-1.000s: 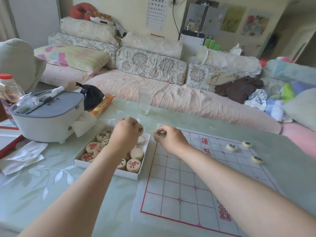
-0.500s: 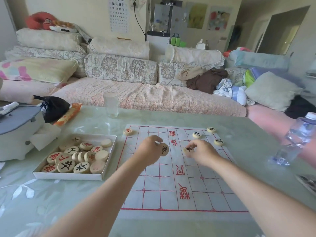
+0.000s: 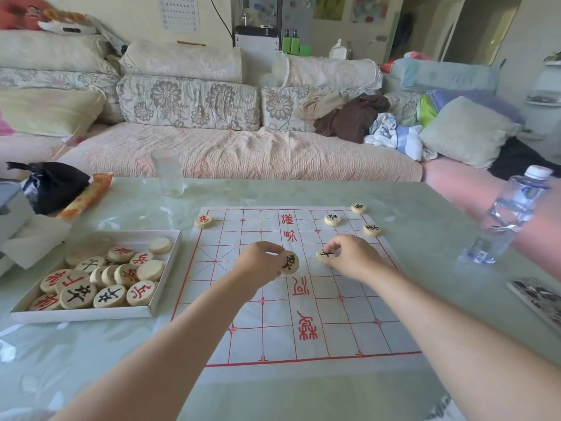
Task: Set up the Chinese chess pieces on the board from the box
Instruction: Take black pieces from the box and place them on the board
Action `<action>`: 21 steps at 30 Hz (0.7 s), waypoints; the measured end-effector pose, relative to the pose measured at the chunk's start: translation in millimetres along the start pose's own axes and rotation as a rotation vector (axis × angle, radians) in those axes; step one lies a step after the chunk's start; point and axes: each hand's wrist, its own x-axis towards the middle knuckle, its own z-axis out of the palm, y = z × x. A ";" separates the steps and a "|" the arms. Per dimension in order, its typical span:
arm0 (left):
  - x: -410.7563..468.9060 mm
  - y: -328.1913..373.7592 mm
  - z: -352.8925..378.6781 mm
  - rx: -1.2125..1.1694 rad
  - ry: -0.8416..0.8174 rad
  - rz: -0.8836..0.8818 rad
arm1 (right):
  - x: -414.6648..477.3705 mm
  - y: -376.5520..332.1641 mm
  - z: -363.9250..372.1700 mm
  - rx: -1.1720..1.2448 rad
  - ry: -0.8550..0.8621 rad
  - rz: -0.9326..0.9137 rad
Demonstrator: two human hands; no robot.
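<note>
Your left hand (image 3: 261,262) is curled around a round cream wooden chess piece with a black character (image 3: 289,262). You hold it on edge, its face tilted toward you, over the middle of the white sheet board with the red grid (image 3: 334,329). Just at its 3 o'clock, your right hand (image 3: 349,256) pinches a second cream disc with a black character (image 3: 324,254) between thumb and fingertips, low over the board; you cannot tell whether it touches the sheet. Three more black-lettered discs (image 3: 332,219) lie flat, clustered at the board's 1 o'clock corner, and a single red-lettered disc (image 3: 203,221) sits at the 11 o'clock corner. At 9 o'clock of the board, just beside its edge, the shallow white cardboard box (image 3: 85,315) rests on the pale green glass tabletop (image 3: 440,284). It holds the heap of cream discs (image 3: 109,296), some showing red or black characters, some blank side up, several overlapping. A clear plastic water bottle (image 3: 510,220) stands at 3 o'clock, well apart from the board.
</note>
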 end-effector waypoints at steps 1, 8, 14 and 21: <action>0.1 1.5 1.7 -0.021 -0.002 -0.003 | -1.5 -3.2 -0.6 -0.037 0.005 0.008; -4.2 13.0 11.2 -0.120 -0.008 -0.036 | -31.1 -31.1 -2.7 0.248 -0.022 -0.184; -13.3 18.7 27.2 -0.288 -0.093 -0.108 | -56.2 -31.6 -3.3 0.354 0.004 -0.267; -19.9 13.4 56.9 0.363 0.008 0.251 | -62.1 11.5 -26.9 0.281 0.032 -0.177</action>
